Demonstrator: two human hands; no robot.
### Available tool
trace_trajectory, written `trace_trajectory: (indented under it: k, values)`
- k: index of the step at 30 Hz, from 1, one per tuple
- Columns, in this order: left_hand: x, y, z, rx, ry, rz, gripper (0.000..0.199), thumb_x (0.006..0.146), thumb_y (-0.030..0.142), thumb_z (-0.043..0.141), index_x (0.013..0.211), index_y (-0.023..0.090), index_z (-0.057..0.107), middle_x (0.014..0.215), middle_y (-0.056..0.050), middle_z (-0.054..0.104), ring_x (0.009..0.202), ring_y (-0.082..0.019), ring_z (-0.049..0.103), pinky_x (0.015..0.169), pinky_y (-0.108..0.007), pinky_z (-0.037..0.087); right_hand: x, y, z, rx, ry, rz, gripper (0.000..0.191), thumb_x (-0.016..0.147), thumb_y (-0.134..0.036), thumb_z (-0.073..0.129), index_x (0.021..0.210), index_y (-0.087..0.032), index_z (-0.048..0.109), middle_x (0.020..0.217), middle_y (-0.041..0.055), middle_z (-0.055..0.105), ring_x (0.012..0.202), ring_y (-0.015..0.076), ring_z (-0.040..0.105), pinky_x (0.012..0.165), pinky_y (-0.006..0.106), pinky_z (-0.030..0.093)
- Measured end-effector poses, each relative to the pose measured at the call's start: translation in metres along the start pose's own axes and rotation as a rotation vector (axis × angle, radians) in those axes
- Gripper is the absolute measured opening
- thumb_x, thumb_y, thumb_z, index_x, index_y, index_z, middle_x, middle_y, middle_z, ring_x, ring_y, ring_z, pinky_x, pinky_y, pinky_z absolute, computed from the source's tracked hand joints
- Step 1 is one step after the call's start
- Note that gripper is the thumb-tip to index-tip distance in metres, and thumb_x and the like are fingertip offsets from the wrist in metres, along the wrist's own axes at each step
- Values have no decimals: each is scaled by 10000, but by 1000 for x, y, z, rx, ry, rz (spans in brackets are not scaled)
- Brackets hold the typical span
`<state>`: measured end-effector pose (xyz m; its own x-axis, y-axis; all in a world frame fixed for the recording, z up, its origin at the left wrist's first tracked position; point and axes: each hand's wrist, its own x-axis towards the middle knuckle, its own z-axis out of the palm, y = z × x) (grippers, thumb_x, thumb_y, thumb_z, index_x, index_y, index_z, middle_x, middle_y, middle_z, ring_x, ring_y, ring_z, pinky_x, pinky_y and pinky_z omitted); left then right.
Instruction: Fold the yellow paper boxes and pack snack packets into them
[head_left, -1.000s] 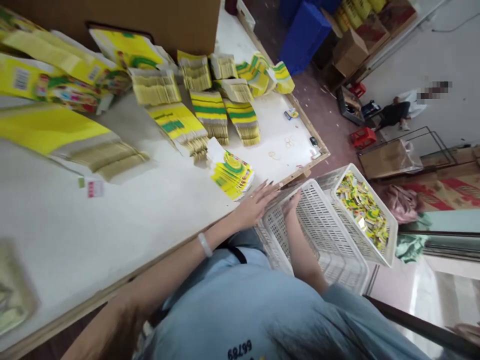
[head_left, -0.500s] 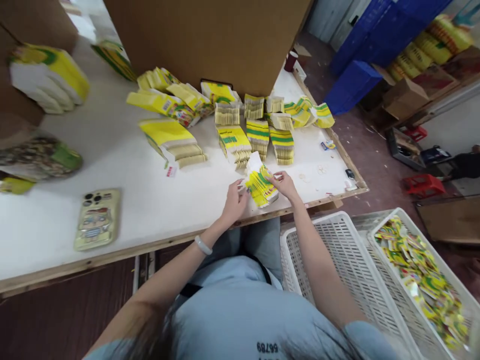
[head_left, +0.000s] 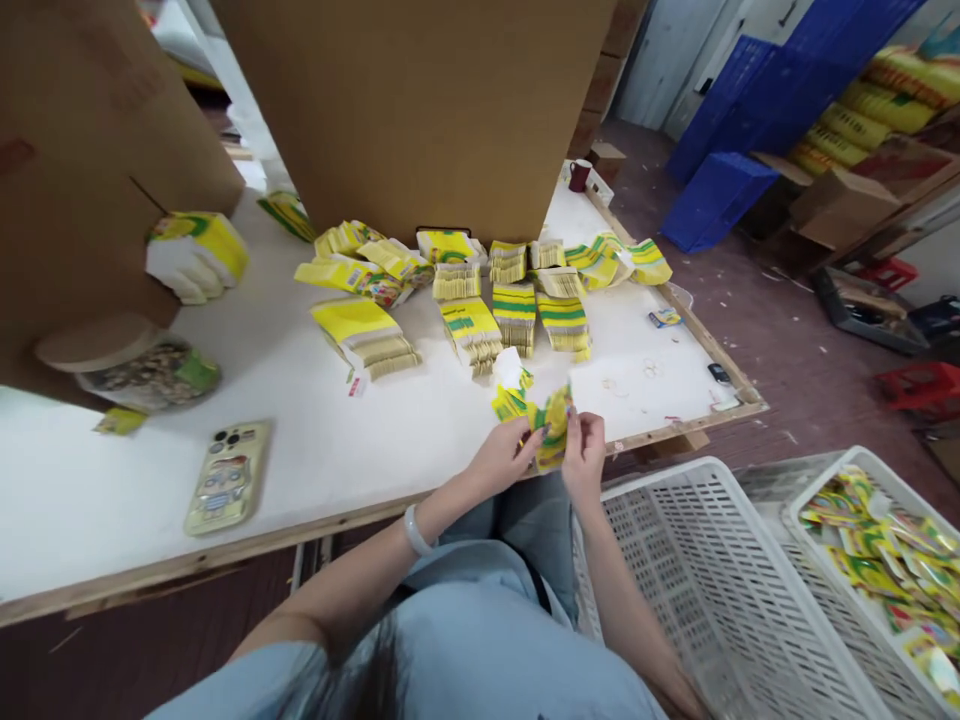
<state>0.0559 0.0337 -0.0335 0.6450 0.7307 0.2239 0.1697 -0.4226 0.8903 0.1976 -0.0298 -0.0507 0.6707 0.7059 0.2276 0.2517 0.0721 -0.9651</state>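
Observation:
Between both hands is a yellow and green printed packet (head_left: pixel 553 432), held over the table's front edge. My left hand (head_left: pixel 504 456) pinches its left side, and my right hand (head_left: pixel 585 452) grips its right side near the top. Just beyond my left hand lies a small pile of yellow packets (head_left: pixel 510 402) with a white piece on top. Farther back stand several stacks of flat yellow packets (head_left: pixel 471 326). A thicker stack (head_left: pixel 356 325) leans over to their left. Whether the held packet is unsealed, I cannot tell.
A phone (head_left: pixel 229 478) and a lidded jar (head_left: pixel 154 370) are on the left of the white table (head_left: pixel 300 430). A large cardboard box (head_left: pixel 427 110) stands at the back. To my right are a white crate (head_left: pixel 690 560) and another crate (head_left: pixel 799 520) full of packets.
My hands have moved right and nearer to me, now with one packet between them. The pile they were at lies on the table. My view has shifted, so things appear lower.

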Motion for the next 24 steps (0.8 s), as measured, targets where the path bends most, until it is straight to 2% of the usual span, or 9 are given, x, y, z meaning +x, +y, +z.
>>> trace_trajectory:
  k: [3, 6, 8, 10, 11, 14, 17, 21, 24]
  values:
    - [-6, 8, 4, 132, -116, 101, 258, 1003, 365, 469, 809, 248, 594, 785, -68, 630, 733, -239, 628, 685, -392, 541, -14, -8, 2, 64, 63, -10, 404, 936, -584, 606, 1151, -252, 527, 918, 40, 633, 834, 216, 623, 791, 375, 537]
    - [-21, 11, -1, 242, -177, 143, 244, 1018, 341, 445, 842, 240, 580, 844, -71, 635, 790, -238, 646, 727, -382, 555, -26, -13, 10, 102, 49, 16, 339, 954, -526, 605, 1137, -245, 557, 884, 47, 657, 793, 224, 642, 760, 384, 548]
    - [-31, 12, -8, 238, -179, 137, 199, 1011, 322, 466, 877, 226, 577, 931, -82, 648, 896, -243, 664, 816, -396, 576, -34, -17, 15, 105, 13, 13, 287, 982, -500, 563, 1115, -247, 587, 956, 75, 694, 873, 243, 676, 820, 410, 561]
    - [-38, 14, -14, 99, -158, 116, 103, 980, 309, 527, 993, 221, 579, 1139, -120, 652, 1107, -270, 653, 963, -443, 571, -41, -23, 19, 116, -54, -6, 275, 1010, -483, 505, 1130, -259, 613, 1061, 97, 715, 1006, 265, 694, 930, 454, 556]
    - [-40, 14, -17, -10, -146, 106, 157, 965, 308, 557, 1099, 226, 567, 1261, -139, 625, 1219, -281, 622, 1034, -465, 551, -43, -25, 19, 124, -93, -11, 280, 1019, -475, 486, 1141, -264, 623, 1107, 102, 719, 1068, 272, 691, 983, 473, 542]
    - [-40, 13, -24, -325, -184, 67, 563, 954, 348, 612, 1459, 278, 376, 1461, -157, 540, 1362, -280, 562, 1129, -483, 506, -44, -32, 19, 159, -173, 12, 279, 1021, -460, 494, 1156, -265, 642, 1165, 101, 725, 1123, 273, 687, 1067, 495, 503]
    - [-33, 10, -27, -435, -275, 2, 733, 966, 464, 614, 1590, 304, 264, 1482, -158, 549, 1305, -280, 608, 1112, -458, 520, -37, -33, 17, 160, -184, 68, 288, 1015, -482, 506, 1113, -257, 655, 1083, 82, 739, 1029, 253, 704, 992, 441, 542]
    - [-25, 4, -24, -405, -289, -82, 640, 1022, 601, 423, 1521, 201, 453, 1429, -160, 604, 1262, -299, 608, 1109, -430, 498, -26, -27, 16, 116, -149, 164, 329, 987, -514, 550, 1077, -221, 671, 912, 42, 746, 806, 198, 692, 734, 312, 558]
    - [-23, -2, -17, -417, -259, -163, 662, 1027, 640, 366, 1409, 134, 556, 1290, -153, 665, 1142, -272, 619, 1063, -417, 503, -22, -24, 16, 175, -111, 222, 318, 961, -510, 601, 983, -203, 680, 834, 14, 739, 714, 163, 659, 658, 266, 528]
